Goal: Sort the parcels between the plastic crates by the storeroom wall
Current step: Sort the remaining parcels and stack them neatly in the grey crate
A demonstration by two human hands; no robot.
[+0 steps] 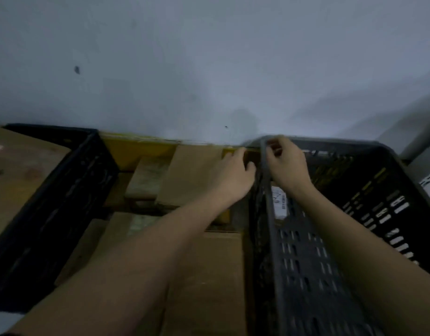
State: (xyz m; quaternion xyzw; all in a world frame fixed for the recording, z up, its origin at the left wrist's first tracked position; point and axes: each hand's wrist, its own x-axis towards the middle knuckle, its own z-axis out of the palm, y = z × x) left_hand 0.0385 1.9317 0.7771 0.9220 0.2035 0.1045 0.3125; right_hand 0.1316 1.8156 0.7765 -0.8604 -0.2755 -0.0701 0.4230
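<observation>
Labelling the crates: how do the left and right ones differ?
The left crate is black; the right crate is greyer. The left one is topped by brown cardboard; the right one is mostly open, a labelled parcel inside. Both hands are at the right crate's far corner, none at the left. Both are slotted plastic.

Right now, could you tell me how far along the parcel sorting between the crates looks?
Partly done, as far as shows. The black crate on the left already holds a brown box, and a labelled parcel lies in the grey crate. In hand: the right hand grips that crate's far corner, the left hand rests on cardboard parcels beside it. Several boxes between the crates remain unsorted.
</observation>
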